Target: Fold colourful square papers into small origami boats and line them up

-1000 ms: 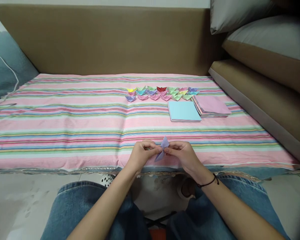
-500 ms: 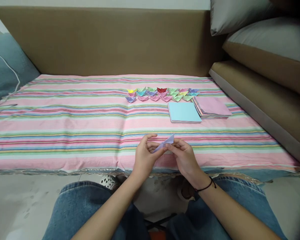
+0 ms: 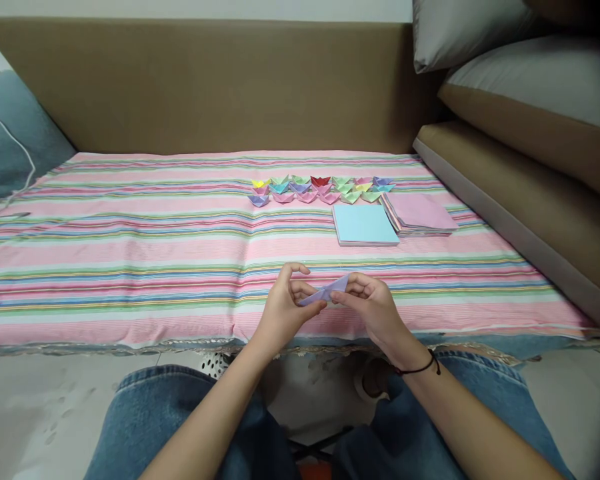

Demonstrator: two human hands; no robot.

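A small folded piece of purple origami paper (image 3: 325, 293) is held between my two hands, above the front of the striped cloth. My left hand (image 3: 285, 307) grips its left end between thumb and fingers, with the index finger raised off the paper. My right hand (image 3: 373, 303), a dark cord bracelet at its wrist, pinches the right end, thumb on the near face and fingers behind. The fingertips behind the paper are partly hidden. Farther back, several small folded paper boats (image 3: 307, 197) in many colours stand in close rows.
A stack of light blue square paper (image 3: 365, 225) lies beyond my hands, beside a looser pink-topped stack (image 3: 423, 212). Striped cloth (image 3: 120, 267) covers the seat up to the brown backrest (image 3: 220, 87). Cushions (image 3: 530, 100) pile up at the right. A white cable (image 3: 17, 143) runs at far left.
My hands have drawn slightly apart, and the purple paper now lies flatter, with more of its length showing between them. The view has shifted a little.
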